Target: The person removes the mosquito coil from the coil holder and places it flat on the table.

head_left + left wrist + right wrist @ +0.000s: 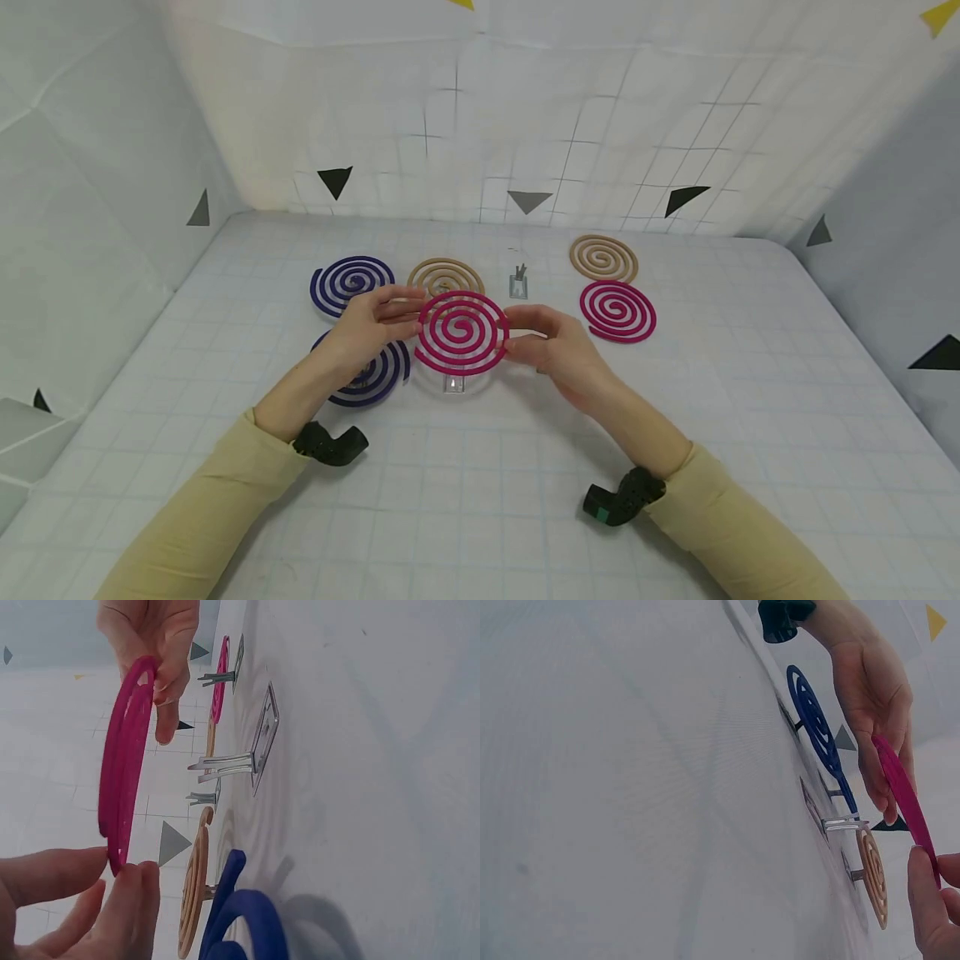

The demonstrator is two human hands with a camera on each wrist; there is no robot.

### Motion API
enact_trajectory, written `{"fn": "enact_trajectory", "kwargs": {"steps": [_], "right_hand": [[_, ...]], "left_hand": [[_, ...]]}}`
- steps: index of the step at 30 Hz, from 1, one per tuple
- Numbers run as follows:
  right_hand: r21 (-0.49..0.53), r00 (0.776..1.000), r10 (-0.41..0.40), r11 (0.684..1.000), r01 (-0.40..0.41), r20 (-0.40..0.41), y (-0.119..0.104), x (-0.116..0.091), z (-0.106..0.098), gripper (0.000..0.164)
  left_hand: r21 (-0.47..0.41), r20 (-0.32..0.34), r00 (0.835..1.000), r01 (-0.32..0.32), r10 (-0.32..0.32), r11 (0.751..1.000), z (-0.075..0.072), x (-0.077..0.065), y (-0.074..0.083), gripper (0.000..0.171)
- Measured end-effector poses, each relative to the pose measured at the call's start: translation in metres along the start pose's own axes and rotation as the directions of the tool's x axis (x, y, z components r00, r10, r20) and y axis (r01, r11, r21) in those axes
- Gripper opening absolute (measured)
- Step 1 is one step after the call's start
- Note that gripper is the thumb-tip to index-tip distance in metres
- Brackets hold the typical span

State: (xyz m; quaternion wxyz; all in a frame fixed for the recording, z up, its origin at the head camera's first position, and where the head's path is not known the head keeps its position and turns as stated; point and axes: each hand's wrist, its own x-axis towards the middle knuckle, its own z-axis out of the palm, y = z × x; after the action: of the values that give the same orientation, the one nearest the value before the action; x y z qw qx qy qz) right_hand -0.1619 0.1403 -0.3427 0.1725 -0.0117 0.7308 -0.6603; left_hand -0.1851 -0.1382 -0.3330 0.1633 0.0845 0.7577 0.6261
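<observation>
A pink mosquito coil (pixel 462 327) is held up above the table between both hands. The left hand (pixel 367 325) pinches its left edge between thumb and fingers. At the opposite edge, the right hand (pixel 562 350) pinches the rim; its thumb and fingers (pixel 922 892) show in the right wrist view. Beneath the coil stands a small metal coil stand (pixel 259 757) with upright prongs. A blue coil (pixel 405 362) lies partly hidden under the left wrist, with another blue coil (pixel 356 283) behind it. Just past the held coil, a tan coil (pixel 446 262) sits raised on a stand.
Another metal stand (pixel 518 286) is behind the right hand, and one more (pixel 217 678) is near that hand. Farther right, a tan coil (pixel 602 258) and a pink coil (pixel 617 310) lie on the table. White walls (pixel 480 125) enclose the back and sides.
</observation>
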Motion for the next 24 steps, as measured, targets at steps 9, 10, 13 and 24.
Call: {"fn": "enact_trajectory", "kwargs": {"steps": [9,10,13,24], "right_hand": [[0.088,0.999,0.050,0.995,-0.048,-0.020,-0.005,-0.001,-0.002,0.043],[0.097,0.998,0.052,0.994,-0.049,-0.020,-0.005,-0.001,-0.003,0.043],[0.125,0.998,0.056,0.991,-0.053,-0.025,-0.005,0.000,-0.003,0.043],[0.127,0.999,0.043,0.991,-0.040,-0.023,-0.008,0.000,-0.013,0.044]], "left_hand": [[-0.074,0.004,1.000,0.005,-0.005,0.997,0.001,-0.003,0.003,0.051],[-0.079,0.006,1.000,0.008,-0.007,0.997,0.001,-0.003,0.003,0.051],[-0.088,0.016,1.000,0.011,-0.009,0.996,0.001,-0.004,0.003,0.052],[-0.109,0.036,0.999,0.000,0.004,0.994,0.007,-0.005,0.004,0.053]]}}
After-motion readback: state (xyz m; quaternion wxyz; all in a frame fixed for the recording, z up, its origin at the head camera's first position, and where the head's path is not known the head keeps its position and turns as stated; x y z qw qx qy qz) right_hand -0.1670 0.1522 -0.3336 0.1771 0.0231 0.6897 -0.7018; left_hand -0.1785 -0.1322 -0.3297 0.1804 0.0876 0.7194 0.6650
